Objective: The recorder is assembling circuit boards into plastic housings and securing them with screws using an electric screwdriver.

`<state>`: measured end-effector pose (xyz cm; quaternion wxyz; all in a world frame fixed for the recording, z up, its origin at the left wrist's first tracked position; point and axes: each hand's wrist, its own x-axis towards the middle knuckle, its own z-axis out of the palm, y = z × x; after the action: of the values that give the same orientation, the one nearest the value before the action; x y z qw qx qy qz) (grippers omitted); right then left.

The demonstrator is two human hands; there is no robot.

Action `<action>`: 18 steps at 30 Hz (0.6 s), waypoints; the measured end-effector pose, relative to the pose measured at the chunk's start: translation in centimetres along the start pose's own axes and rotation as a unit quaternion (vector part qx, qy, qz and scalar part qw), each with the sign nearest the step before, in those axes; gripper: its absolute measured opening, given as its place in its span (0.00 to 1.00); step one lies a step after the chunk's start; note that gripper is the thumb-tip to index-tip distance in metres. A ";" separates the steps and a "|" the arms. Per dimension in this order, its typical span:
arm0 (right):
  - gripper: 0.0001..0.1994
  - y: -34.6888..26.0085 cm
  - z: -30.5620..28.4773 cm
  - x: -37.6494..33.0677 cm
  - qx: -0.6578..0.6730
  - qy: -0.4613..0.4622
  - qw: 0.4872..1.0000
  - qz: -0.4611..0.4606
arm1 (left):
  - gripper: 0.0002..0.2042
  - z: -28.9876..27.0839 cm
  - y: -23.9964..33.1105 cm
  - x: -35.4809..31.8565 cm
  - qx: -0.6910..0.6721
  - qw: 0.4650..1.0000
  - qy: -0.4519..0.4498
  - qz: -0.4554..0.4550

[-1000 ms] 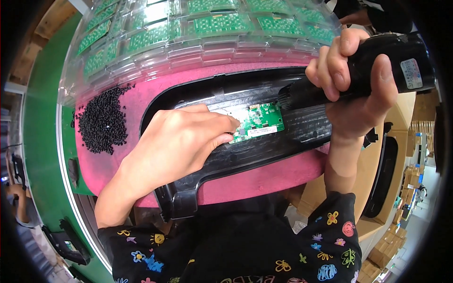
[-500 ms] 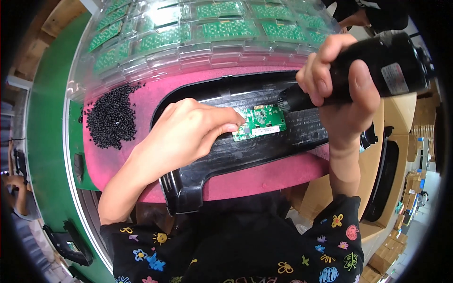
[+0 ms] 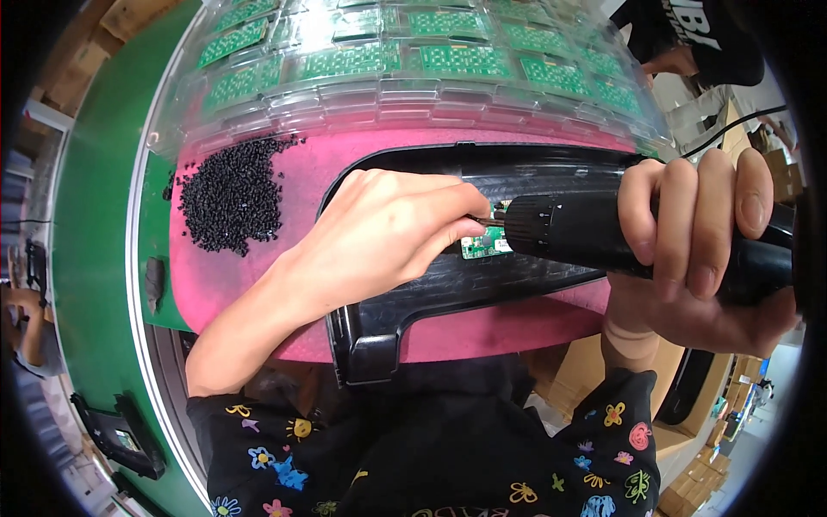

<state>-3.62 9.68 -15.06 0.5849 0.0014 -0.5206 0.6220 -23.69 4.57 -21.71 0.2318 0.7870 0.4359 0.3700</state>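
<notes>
My right hand (image 3: 698, 237) is wrapped round a black electric screwdriver (image 3: 556, 228) lying nearly level, its bit pointing left. At the bit's tip, the thumb and forefinger of my left hand (image 3: 388, 224) are pinched together; whatever is between them is too small to make out. Just beneath lies a green circuit board (image 3: 484, 247), partly covered by the screwdriver and my left fingers. It sits inside a long black plastic housing (image 3: 431, 297) with a raised rim. Left of the housing is a heap of tiny black pieces (image 3: 228, 198), which look like screws.
A pink mat (image 3: 482, 338) lies under the housing. Behind it rise stacked clear trays (image 3: 379, 95) of green circuit boards. Another black housing (image 3: 121, 439) rests at lower left on the green table (image 3: 99, 233). Cardboard (image 3: 575, 375) stands at right; a person (image 3: 715, 43) is at upper right.
The screwdriver has swung from a raised tilt to nearly level, and its nose has come to my left fingertips. My left hand stays pinched over the board. The whole view has shifted slightly.
</notes>
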 end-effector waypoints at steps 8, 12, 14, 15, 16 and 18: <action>0.26 -0.8 -1.2 1.5 -0.053 -0.114 0.988 0.088 | 0.06 0.1 -0.6 -0.5 -0.027 0.995 -0.040 -0.089; 0.26 -0.1 -1.1 1.0 -0.075 -0.082 0.986 0.125 | 0.05 -0.1 -0.6 -0.5 0.057 0.988 -0.071 -0.125; 0.27 1.0 -0.9 0.4 -0.102 -0.037 0.978 0.179 | 0.05 -0.1 -0.5 -0.9 0.071 0.987 -0.033 -0.143; 0.27 1.6 -1.5 0.6 -0.087 -0.054 0.978 0.181 | 0.05 0.0 -0.4 -0.8 0.069 0.986 -0.035 -0.145; 0.27 2.3 -1.9 0.8 -0.071 -0.072 0.978 0.182 | 0.05 0.0 -0.2 -0.7 0.068 0.986 -0.035 -0.145; 0.26 3.1 -1.7 0.5 -0.083 -0.059 0.981 0.168 | 0.07 -0.1 0.0 -0.5 0.085 0.982 -0.050 -0.164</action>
<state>-5.02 11.86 -17.53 0.4382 -0.0976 -0.5968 0.6650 -23.90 4.16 -21.79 0.2433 0.7392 0.5767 0.2486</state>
